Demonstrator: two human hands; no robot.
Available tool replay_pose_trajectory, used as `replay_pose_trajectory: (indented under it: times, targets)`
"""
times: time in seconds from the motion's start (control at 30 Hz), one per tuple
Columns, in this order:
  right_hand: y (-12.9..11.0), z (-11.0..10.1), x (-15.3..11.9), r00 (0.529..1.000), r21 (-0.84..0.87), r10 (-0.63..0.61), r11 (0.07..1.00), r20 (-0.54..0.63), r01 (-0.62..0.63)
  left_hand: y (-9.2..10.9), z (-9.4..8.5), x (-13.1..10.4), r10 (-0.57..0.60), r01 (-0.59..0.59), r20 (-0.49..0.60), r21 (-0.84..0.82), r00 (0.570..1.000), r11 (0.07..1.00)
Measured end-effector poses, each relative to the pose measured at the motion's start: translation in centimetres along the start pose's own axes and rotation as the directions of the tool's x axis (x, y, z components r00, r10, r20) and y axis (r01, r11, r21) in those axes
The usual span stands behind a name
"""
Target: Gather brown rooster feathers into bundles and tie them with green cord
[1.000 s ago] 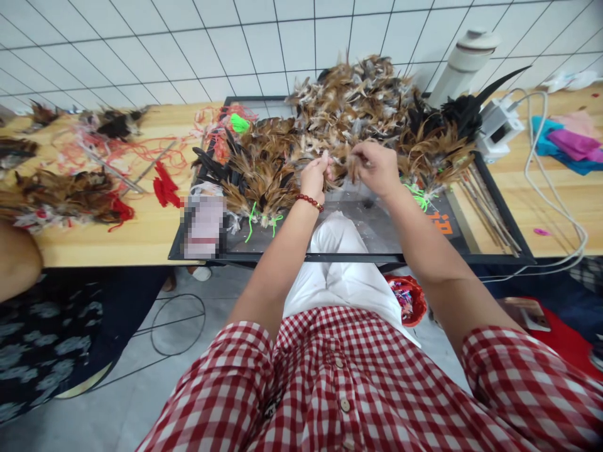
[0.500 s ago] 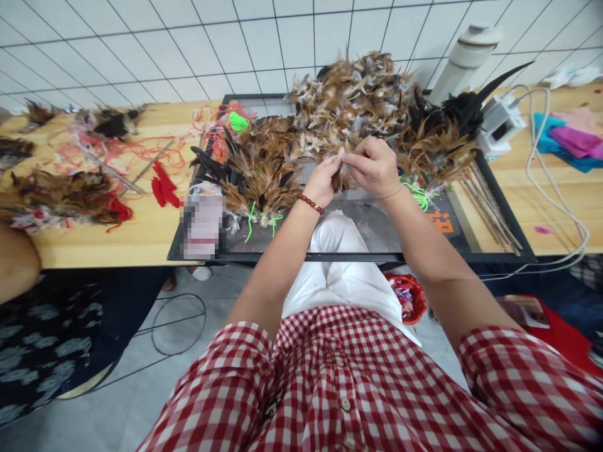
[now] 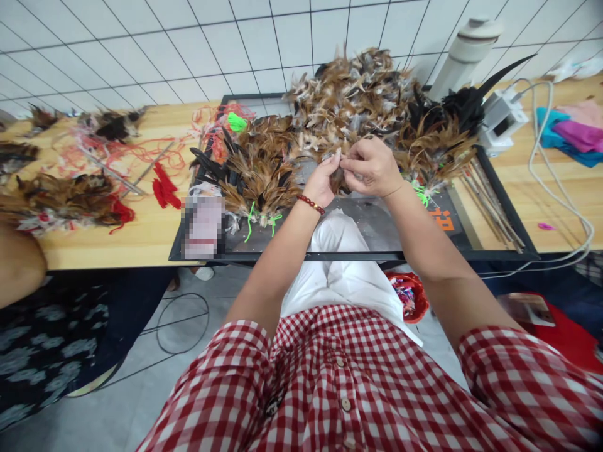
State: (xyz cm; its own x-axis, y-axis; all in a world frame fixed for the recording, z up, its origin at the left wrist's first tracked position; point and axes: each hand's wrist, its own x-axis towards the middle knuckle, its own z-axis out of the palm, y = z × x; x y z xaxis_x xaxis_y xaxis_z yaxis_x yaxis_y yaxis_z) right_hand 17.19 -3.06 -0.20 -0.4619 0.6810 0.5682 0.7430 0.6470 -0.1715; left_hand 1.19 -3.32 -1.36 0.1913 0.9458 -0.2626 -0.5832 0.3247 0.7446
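Note:
My left hand (image 3: 323,180) is closed in a pinch on a small brown feather tuft (image 3: 338,181), its pale quill end upward near the fingertips. Against it, my right hand (image 3: 373,168) is closed, thumb and finger pinched at the same quill end; what it grips is too small to make out. Directly behind both hands rises a large heap of brown and white feathers (image 3: 348,100). To the left lie feather bundles (image 3: 264,169) tied with bright green yarn (image 3: 251,221). Another bundle (image 3: 436,154) with green yarn lies to the right, beside long black feathers (image 3: 464,103).
A black-framed tray (image 3: 292,256) holds the feathers and thin sticks (image 3: 492,204). Behind it stand a white bottle (image 3: 464,59) and a white power adapter (image 3: 504,119) with a cable. Leftward are red yarn (image 3: 164,186), more feathers (image 3: 61,194) and another person's arm (image 3: 19,263).
My right hand has shifted slightly left and its fingers have curled closer to the left fingertips. The left hand stays nearly in place.

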Motion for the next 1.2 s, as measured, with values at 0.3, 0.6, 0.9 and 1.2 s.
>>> replay_pose_trajectory:
  times: [0.3, 0.6, 0.9, 1.2]
  targets:
    - [-0.7, 0.1, 0.0, 0.969, 0.162, 0.228, 0.964, -0.092, -0.211, 0.4, 0.7, -1.1, 0.064, -0.061, -0.014, 0.146, 0.998, 0.987]
    - [2.9, 0.6, -0.2, 0.905, 0.125, 0.385, 0.922, -0.180, -0.367, 0.3, 0.4, -0.4, 0.085, -0.079, -0.053, 0.111, 0.995, 0.991]
    - [4.1, 2.5, -0.8, 0.869, 0.077, 0.493, 0.869, -0.046, -0.489, 0.9, 0.5, -0.3, 0.110, -0.111, -0.139, -0.004, 0.984, 0.994]
    - [2.8, 4.2, -1.1, 0.884, 0.047, 0.466, 0.883, 0.031, -0.467, 1.4, 0.8, -0.8, 0.101, -0.089, -0.252, 0.059, 0.962, 0.994]
